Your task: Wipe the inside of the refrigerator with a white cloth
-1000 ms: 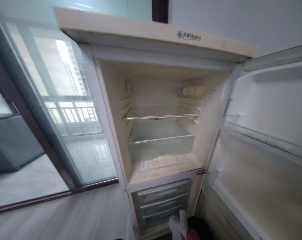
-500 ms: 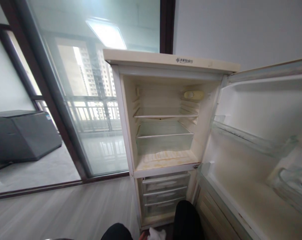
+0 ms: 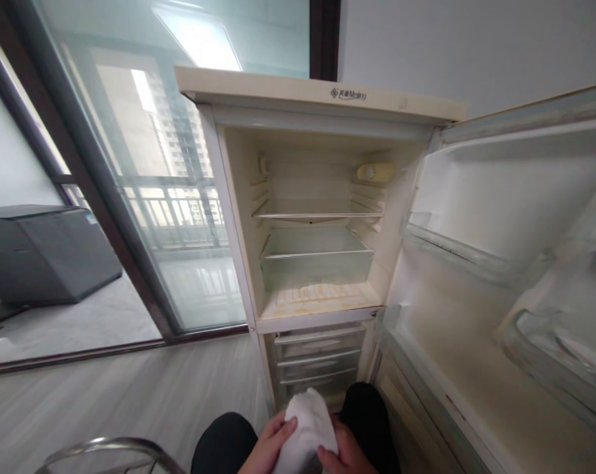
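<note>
We gripped one crumpled white cloth [image 3: 307, 424], left hand [image 3: 267, 449] and right hand [image 3: 346, 455] with fingers curled round it, facing one open cream fridge [image 3: 322, 99] showing three clear lower drawers [image 3: 320, 359].

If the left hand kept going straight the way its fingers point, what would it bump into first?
The left hand touches the white cloth, so that comes first; past it, probably the lower fridge drawers, though depth is unclear.

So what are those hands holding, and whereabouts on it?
A bunched white cloth. The left hand grips its left side and the right hand its lower right. Its rounded top pokes up free above them.
</note>
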The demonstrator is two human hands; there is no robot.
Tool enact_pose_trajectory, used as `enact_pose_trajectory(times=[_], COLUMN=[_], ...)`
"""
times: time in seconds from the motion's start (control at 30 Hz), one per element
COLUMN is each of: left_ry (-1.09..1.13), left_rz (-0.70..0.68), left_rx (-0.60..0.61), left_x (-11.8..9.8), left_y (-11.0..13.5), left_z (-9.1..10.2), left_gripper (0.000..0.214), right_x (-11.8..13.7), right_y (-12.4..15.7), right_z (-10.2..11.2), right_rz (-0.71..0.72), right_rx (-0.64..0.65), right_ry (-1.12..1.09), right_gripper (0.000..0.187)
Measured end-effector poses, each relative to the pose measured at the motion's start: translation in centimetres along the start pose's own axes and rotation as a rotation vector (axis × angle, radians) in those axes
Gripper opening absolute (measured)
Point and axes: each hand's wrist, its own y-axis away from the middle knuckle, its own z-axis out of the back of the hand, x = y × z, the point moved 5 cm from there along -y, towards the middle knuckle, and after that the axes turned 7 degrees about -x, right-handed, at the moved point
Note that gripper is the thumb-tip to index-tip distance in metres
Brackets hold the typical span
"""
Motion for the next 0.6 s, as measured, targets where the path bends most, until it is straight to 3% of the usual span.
enact_pose_trajectory(times=[0.13,0.23,0.33,0.37,0.43,0.5,0.6], left_ry=[-0.043,-0.307,-0.647,-0.747,-0.915,-1.029,-1.102], left_rz=[-0.182,-0.39,-0.539,-0.561,-0.577,-0.574,-0.578], left_rx=[-0.035,-0.053,-0.052,-0.041,0.0,0.049,0.137], left_x=[-4.7,-7.9,-9.6,-9.8,-9.7,-9.5,-9.2], left_y=[0.2,0.7,1.1,1.2,1.4,1.7,2.5], left_z=[-3.3,-4.8,-6.3,-6.8,-8.3,-9.9,-12.1], left_gripper=[0.042,0.036,0.03,0.028,0.022,0.014,0.009], right_x=[-0.6,-1.0,-0.4,0.0,0.6,0.4,-1.8], right_y=[-0.6,-1.1,-0.6,-0.4,0.0,0.3,-0.1], right_z=[2.2,3.1,3.2,2.7,0.8,-0.8,-0.9], right_rz=[-0.114,-0.152,-0.063,-0.018,0.061,0.039,-0.173], right_rx=[-0.176,-0.342,-0.502,-0.468,-0.255,-0.109,-0.296], right_ry=[-0.052,-0.039,0.013,0.013,-0.031,-0.127,-0.351], right_gripper=[0.066,0.053,0.04,0.037,0.037,0.04,0.052])
